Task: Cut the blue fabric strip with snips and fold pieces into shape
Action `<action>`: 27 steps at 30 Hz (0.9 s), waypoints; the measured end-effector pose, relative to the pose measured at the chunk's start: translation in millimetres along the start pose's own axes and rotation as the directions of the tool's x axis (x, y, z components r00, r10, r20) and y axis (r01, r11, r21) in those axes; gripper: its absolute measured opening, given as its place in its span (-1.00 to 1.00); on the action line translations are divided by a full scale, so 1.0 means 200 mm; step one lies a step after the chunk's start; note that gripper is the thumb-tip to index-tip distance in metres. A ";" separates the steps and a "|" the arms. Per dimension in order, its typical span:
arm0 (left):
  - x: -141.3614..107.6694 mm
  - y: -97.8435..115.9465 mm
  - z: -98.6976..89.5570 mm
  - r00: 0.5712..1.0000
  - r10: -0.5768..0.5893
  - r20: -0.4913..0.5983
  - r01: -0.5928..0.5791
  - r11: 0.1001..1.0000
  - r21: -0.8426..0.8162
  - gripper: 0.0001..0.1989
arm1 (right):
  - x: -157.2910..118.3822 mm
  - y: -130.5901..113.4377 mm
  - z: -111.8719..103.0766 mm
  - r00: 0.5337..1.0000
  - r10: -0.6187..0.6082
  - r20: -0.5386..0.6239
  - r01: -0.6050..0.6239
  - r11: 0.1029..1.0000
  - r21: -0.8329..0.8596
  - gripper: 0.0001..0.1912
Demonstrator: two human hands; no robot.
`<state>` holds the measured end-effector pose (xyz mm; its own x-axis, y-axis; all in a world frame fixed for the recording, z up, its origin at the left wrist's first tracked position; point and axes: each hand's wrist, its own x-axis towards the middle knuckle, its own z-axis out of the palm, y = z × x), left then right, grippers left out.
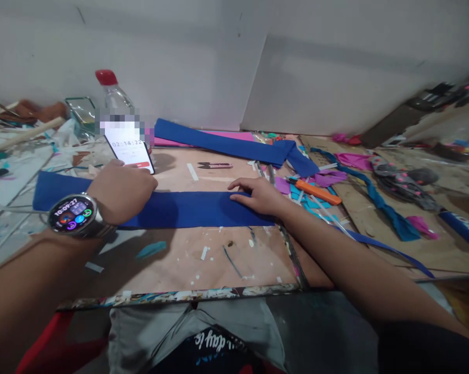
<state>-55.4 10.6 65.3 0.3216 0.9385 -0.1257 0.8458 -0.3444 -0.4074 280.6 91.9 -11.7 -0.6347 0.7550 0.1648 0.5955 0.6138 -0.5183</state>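
My left hand (123, 189), with a smartwatch (72, 214) at the wrist, is closed around the lower end of a lit phone (130, 150). The phone stands tilted up, its screen showing a timer; part of it is blurred out. Below that hand, a long blue fabric strip (195, 209) lies flat across the board and runs under my left wrist. My right hand (255, 196) rests at the strip's right part, thumb and fingers apart, holding nothing. Thread snips (214, 165) lie beyond the strip, between the hands.
Another blue strip (218, 145) lies folded at the back. A clear bottle (117, 96) with a red cap stands behind the phone. An orange utility knife (316, 192) sits among scraps on the right, near a teal fabric band (378, 200). A white wall (179, 57) bounds the back.
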 end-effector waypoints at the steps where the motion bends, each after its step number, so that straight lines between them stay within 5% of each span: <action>1: 0.00 -0.01 -0.01 1.000 -0.023 0.009 0.022 0.999 0.025 -0.64 | 0.00 -0.01 0.01 1.000 0.007 -0.007 -0.007 1.000 0.000 -0.70; 8: 0.02 0.07 -0.02 0.974 0.007 -0.227 -0.015 0.999 -0.037 -0.61 | 0.00 -0.12 0.08 0.998 0.046 -0.042 -0.045 0.998 0.040 -0.78; 12: 0.06 0.21 0.02 0.917 0.159 -0.366 -0.227 0.962 -0.151 -0.59 | 0.01 -0.15 0.13 0.997 0.042 -0.063 -0.034 0.992 0.120 -0.75; 16: 0.08 0.34 0.06 0.890 0.272 -0.366 -0.379 0.887 -0.262 -0.64 | 0.02 -0.16 0.15 0.999 -0.023 -0.031 0.028 0.983 0.179 -0.68; 22: 0.10 0.38 0.13 0.922 0.233 -0.308 -0.334 0.881 -0.334 -0.69 | 0.01 -0.14 0.15 0.995 -0.097 0.021 0.091 0.977 0.193 -0.67; 27: 0.09 0.37 0.15 0.923 0.256 -0.288 -0.351 0.867 -0.354 -0.53 | 0.00 -0.14 0.11 0.990 -0.124 0.063 0.115 0.984 0.138 -0.65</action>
<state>0.5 2.3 6.4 0.6360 0.7706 0.0399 0.7709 -0.6368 0.0109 253.6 70.2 -15.2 -0.7334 0.6568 0.1752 0.4450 0.6588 -0.6066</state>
